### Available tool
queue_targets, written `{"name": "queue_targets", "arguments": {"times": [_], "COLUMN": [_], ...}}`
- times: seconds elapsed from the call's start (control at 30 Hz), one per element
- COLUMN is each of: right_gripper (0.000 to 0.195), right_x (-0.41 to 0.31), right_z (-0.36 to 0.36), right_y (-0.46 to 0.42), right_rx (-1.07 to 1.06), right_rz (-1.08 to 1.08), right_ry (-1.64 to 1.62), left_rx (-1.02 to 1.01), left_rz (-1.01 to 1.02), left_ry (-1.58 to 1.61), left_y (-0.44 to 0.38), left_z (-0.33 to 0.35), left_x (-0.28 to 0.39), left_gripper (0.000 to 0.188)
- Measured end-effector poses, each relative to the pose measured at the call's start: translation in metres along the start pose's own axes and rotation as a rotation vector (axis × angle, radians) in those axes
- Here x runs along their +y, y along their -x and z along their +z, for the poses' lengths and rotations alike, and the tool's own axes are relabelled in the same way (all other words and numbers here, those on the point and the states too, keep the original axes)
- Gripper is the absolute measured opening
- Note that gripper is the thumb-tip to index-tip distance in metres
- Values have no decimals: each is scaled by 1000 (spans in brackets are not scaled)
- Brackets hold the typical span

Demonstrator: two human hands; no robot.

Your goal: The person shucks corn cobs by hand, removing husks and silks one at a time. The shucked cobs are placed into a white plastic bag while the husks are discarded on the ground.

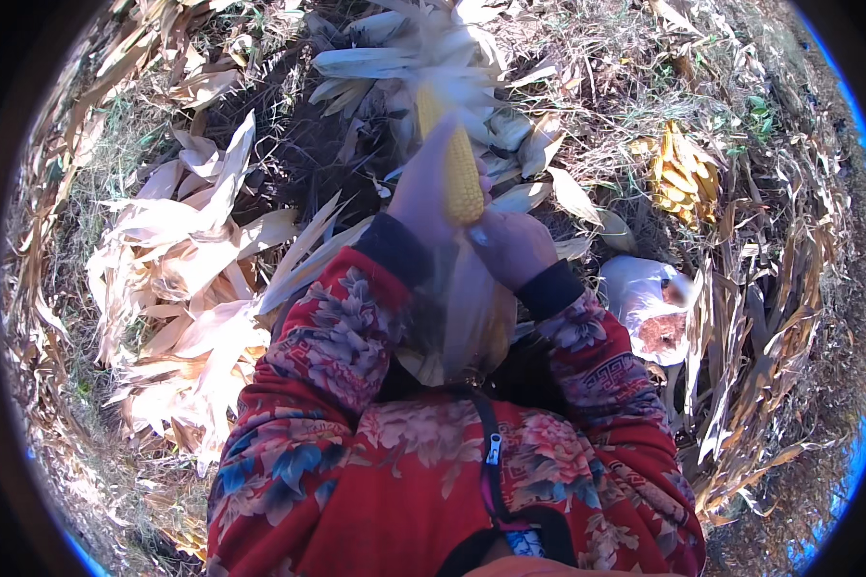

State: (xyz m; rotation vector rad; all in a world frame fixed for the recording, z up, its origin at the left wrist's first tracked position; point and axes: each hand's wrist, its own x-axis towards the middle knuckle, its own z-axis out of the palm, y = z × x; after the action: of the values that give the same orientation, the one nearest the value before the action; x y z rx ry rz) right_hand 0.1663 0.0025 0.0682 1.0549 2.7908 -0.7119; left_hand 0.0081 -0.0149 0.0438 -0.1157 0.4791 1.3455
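Note:
A yellow ear of corn [463, 173] is held out in front of my chest, its kernels bare along the near part. My left hand [424, 184] wraps around the ear from the left side and is blurred. At the near end of the ear, my right hand [517, 247] is closed around the base, where pale husk [469, 310] hangs down toward my lap. The ear's far tip blurs into whitish husk leaves [447, 54]. What lies inside my right fist is partly hidden.
A large heap of dry husks [187, 288] lies on the left. To the right are a pile of yellow corn ears [684, 177], a white printed bag [631, 285] and dry corn stalks [758, 360]. Dry grass [592, 79] and loose husks cover the ground ahead.

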Motion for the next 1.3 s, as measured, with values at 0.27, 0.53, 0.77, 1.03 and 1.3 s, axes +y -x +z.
{"name": "queue_targets", "arguments": {"times": [0.27, 0.53, 0.77, 1.03, 1.3], "right_gripper": [30, 49, 61, 37, 43], "right_x": [99, -1, -70, 58, 299], "right_z": [-26, -114, -33, 70, -49], "right_y": [-8, -35, -82, -19, 87], "right_rx": [433, 695, 512, -60, 1044], "right_rz": [431, -141, -227, 657, 712], "right_ry": [-313, -1586, -697, -1496, -1666], "left_rx": [161, 325, -26, 244, 234], "left_rz": [308, 166, 271, 310, 359], "left_ry": [-508, 49, -360, -895, -455], "left_y": [24, 6, 29, 17, 38], "left_z": [12, -70, -18, -15, -13], "left_x": [35, 57, 31, 37, 55], "left_gripper": [46, 55, 58, 41, 30]}}
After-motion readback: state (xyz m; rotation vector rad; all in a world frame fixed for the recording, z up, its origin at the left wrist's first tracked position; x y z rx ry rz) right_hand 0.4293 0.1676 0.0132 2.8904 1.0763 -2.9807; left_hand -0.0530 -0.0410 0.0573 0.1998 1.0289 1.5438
